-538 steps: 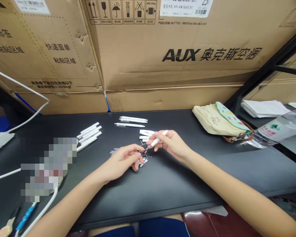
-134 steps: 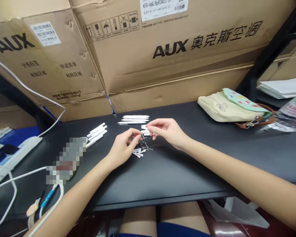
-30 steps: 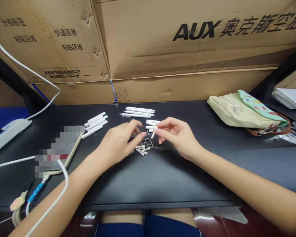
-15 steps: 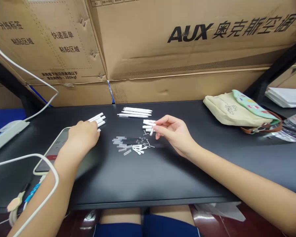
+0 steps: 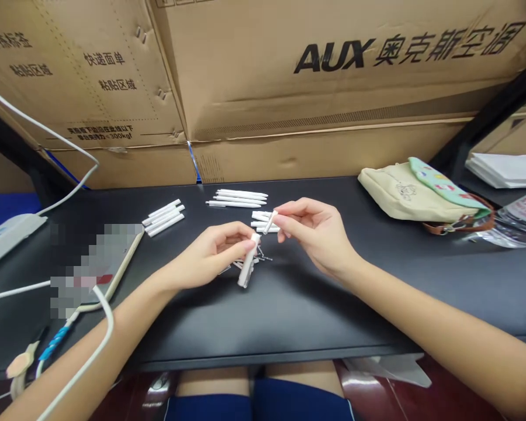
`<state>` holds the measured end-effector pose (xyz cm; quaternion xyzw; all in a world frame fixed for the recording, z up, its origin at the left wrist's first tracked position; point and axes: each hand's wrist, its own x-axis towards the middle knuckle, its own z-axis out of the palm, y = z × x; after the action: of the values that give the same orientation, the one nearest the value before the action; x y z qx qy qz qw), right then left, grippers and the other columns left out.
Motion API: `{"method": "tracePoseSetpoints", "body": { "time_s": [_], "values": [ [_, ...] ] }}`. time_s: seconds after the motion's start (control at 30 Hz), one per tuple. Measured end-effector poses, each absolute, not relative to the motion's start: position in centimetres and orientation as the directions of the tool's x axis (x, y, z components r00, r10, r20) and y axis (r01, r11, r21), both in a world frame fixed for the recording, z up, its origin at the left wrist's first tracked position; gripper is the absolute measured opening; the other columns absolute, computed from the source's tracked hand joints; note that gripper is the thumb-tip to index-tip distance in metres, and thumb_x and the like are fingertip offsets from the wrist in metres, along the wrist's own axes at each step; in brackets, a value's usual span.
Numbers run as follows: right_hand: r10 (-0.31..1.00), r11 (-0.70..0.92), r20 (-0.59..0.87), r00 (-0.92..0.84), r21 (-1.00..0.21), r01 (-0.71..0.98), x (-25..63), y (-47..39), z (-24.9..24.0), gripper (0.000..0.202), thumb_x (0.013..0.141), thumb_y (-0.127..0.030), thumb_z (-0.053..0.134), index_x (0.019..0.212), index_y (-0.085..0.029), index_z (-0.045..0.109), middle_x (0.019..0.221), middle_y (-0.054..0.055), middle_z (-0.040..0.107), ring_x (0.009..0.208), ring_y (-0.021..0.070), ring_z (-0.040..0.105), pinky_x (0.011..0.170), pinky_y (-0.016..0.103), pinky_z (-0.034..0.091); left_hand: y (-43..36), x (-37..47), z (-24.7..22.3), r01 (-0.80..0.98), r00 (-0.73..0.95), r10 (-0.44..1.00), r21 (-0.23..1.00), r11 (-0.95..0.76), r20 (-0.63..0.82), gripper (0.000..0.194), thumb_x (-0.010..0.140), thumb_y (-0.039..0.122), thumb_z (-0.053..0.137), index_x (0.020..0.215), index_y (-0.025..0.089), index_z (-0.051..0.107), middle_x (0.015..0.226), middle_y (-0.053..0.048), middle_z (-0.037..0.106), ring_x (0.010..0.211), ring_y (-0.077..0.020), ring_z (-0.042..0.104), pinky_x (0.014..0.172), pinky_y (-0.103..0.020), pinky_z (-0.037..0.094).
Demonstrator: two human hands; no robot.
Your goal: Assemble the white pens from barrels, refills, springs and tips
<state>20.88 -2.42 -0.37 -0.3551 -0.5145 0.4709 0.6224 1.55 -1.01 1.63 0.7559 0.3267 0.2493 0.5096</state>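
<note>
Above the smooth black tabletop [image 5: 289,318], the left hand [image 5: 214,254], half a second ago away at the left, now pinches one slim white plastic barrel [image 5: 246,266], tilted, near the short white plastic piece [image 5: 270,222] that the right hand [image 5: 318,231] pinches. Beyond lie more white barrels [image 5: 163,217], slender white pens [image 5: 239,199] and a cream cloth pouch [image 5: 390,190] with a mint-green flap, before brown cardboard boxes [image 5: 289,99].
</note>
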Motion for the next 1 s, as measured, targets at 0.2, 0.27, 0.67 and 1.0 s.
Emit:
{"method": "tracePoseSetpoints", "body": {
  "time_s": [0.2, 0.27, 0.67, 1.0],
  "values": [
    [0.946, 0.303, 0.320, -0.056, -0.931, -0.201, 20.5, -2.9, -0.5, 0.014, 0.064, -0.027, 0.079, 0.069, -0.018, 0.069, 0.071, 0.002, 0.067, 0.051, 0.0105, 0.059, 0.049, 0.028, 0.053, -1.6, 1.9, 0.9, 0.209, 0.722, 0.691, 0.960, -0.184, -0.025, 0.021, 0.087, 0.034, 0.052, 0.091, 0.015, 0.060, 0.085, -0.004, 0.061, 0.080, -0.0140, 0.056, 0.075, -0.026, 0.046],
    [0.945, 0.297, 0.317, -0.077, -0.933, -0.203, 20.4, -3.0, -0.4, 0.015, 0.064, -0.028, 0.079, 0.069, -0.018, 0.069, 0.070, 0.002, 0.067, 0.051, 0.0111, 0.059, 0.048, 0.029, 0.053, -1.6, 2.0, 0.9, 0.204, 0.721, 0.691, 0.966, -0.159, -0.038, 0.021, 0.087, 0.034, 0.052, 0.090, 0.015, 0.060, 0.084, -0.004, 0.060, 0.078, -0.0141, 0.056, 0.073, -0.027, 0.046],
    [0.891, 0.382, 0.394, -0.224, -0.919, -0.098, 20.8, -3.4, -0.3, 0.013, 0.075, -0.031, 0.071, 0.071, -0.020, 0.070, 0.082, 0.005, 0.064, 0.067, 0.0146, 0.061, 0.061, 0.032, 0.054, -1.7, 2.3, 0.8, -0.013, 0.620, 0.783, 0.998, -0.060, 0.055, 0.015, 0.083, 0.029, 0.061, 0.085, 0.014, 0.064, 0.078, -0.003, 0.064, 0.073, -0.0118, 0.059, 0.072, -0.023, 0.049],
    [0.873, 0.365, 0.370, -0.318, -0.928, -0.080, 20.9, -3.6, -0.4, 0.019, 0.080, -0.033, 0.065, 0.095, -0.021, 0.067, 0.097, 0.005, 0.059, 0.075, 0.0136, 0.061, 0.069, 0.030, 0.054, -1.6, 2.5, 0.7, -0.083, 0.546, 0.831, 0.994, -0.072, 0.106, 0.018, 0.079, 0.030, 0.067, 0.085, 0.013, 0.066, 0.073, -0.002, 0.066, 0.068, -0.0122, 0.062, 0.071, -0.025, 0.051]
  ]
}}
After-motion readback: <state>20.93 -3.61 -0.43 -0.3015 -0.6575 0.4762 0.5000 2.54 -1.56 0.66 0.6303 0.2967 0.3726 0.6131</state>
